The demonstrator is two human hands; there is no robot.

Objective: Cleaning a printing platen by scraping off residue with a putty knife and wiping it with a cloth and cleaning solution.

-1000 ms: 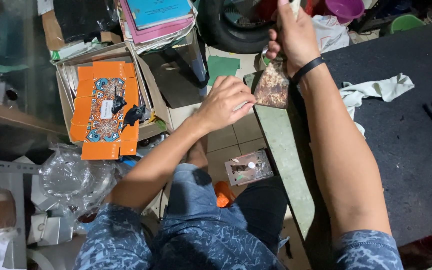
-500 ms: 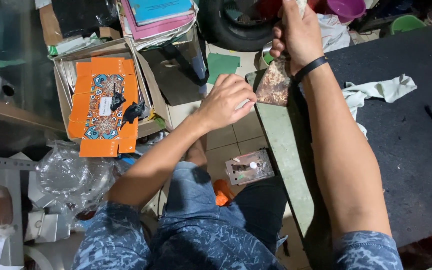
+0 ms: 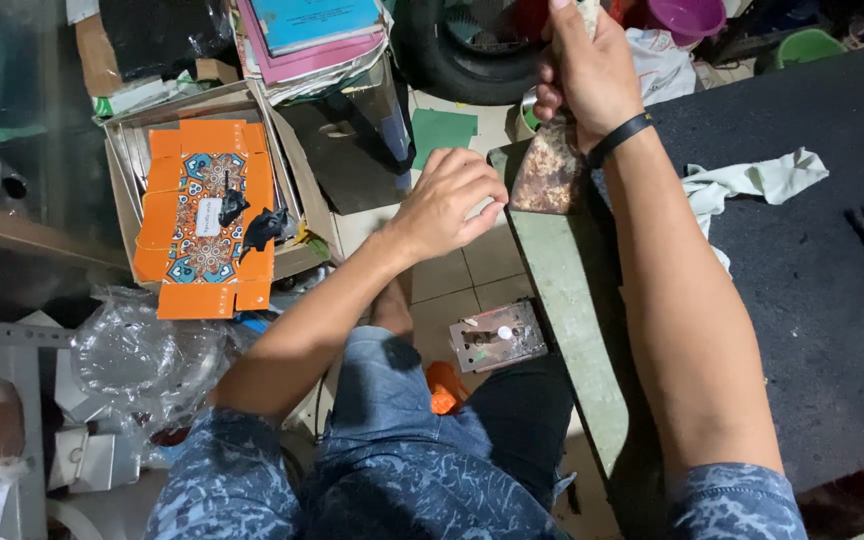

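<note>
At about one o'clock in the head view, the right hand (image 3: 592, 70) is clenched around the gathered neck of a small clear plastic bag filled with brownish-orange flakes (image 3: 550, 175), so the bag hangs straight down from the fist with its bottom at the green-painted edge (image 3: 562, 300) of the dark tabletop (image 3: 812, 300); holding it by the neck seems to keep the mouth closed and the contents settled low. A black wristband (image 3: 620, 138) rings that wrist. At nine o'clock from the bag, the left hand (image 3: 452, 200) is curled loosely, fingers bent toward the bag's side, and whether it touches the bag or pinches anything I cannot tell. The bag sits right at the tabletop's near corner, with bare tiled floor (image 3: 472, 270) below the left hand giving it free room. On the tabletop at three o'clock lies a crumpled pale cloth (image 3: 752, 180), close to the right forearm. Down at six o'clock, between the knees, a small rusty metal plate (image 3: 497, 337) lies on the floor. Out at nine o'clock a cardboard box (image 3: 117, 180) holds flat orange patterned cartons (image 3: 207, 215), and crumpled clear plastic (image 3: 142, 355) crowds the floor below it, leaving little space on that side.
</note>
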